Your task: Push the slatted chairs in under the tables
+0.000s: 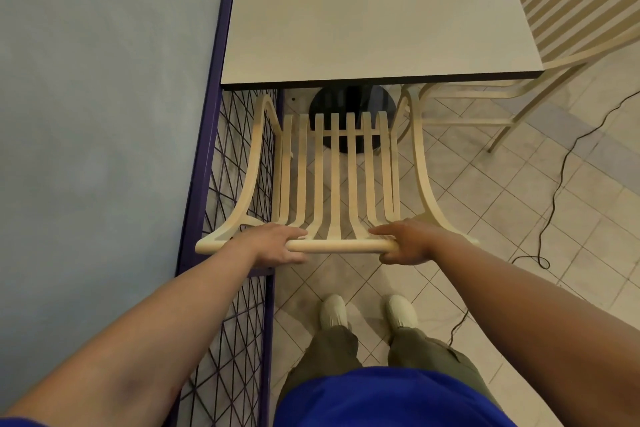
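Close under the camera are a blue shirt (381, 399) and two bare forearms that reach forward. The left hand (273, 246) and the right hand (412, 243) both grip the top rail (341, 246) of the chair (334, 166), fingers laid over it and thumbs below, one hand toward each end. From the rail the back slats curve down into the seat, and the front of the seat lies just before the edge of the table (363, 28), above the round black base (353, 104). Most of the seat is not yet under the top, so I judge this is the pushing step for this chair, near its beginning.

The next move asks for a straight, even push from both hands. The wire fence (235, 184) stands just beside the left armrest, so the chair has little room there, and the front legs must pass on each side of the base. A second chair (571, 10) waits at the right side of the table
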